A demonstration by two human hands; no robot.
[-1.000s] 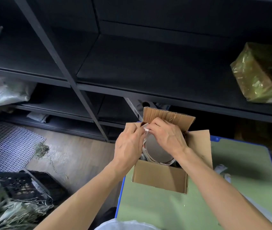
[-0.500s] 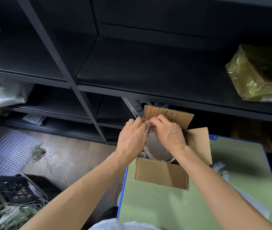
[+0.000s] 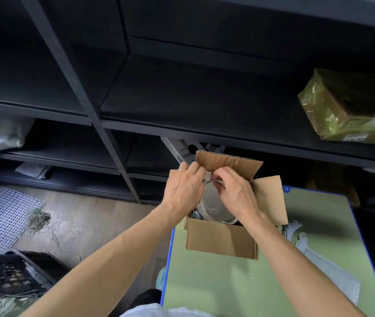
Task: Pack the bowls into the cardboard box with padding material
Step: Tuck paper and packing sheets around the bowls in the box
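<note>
Both hands have edged toward the far flap since the earlier frame; the box has held its place. Left hand [image 3: 185,191] and right hand [image 3: 234,193] meet over the far left corner of the open brown cardboard box [image 3: 220,239], which stands on the green, blue-edged surface [image 3: 227,287].

Right hand: fingers curled, pinching a scrap of crumpled white padding material [image 3: 207,177]. Left hand: fingers bent over the same scrap, gripping it from the other side.

Box contents: one pale grey round bowl [image 3: 214,207], filling most of the opening. I cannot identify what sits at its near left.

The padding lies at the bowl's far rim, directly under both sets of fingertips. I judge the next move to be a downward tuck between rim and far wall, with neither hand nearer. More white sheet [image 3: 333,277] lies right of the box.
</note>
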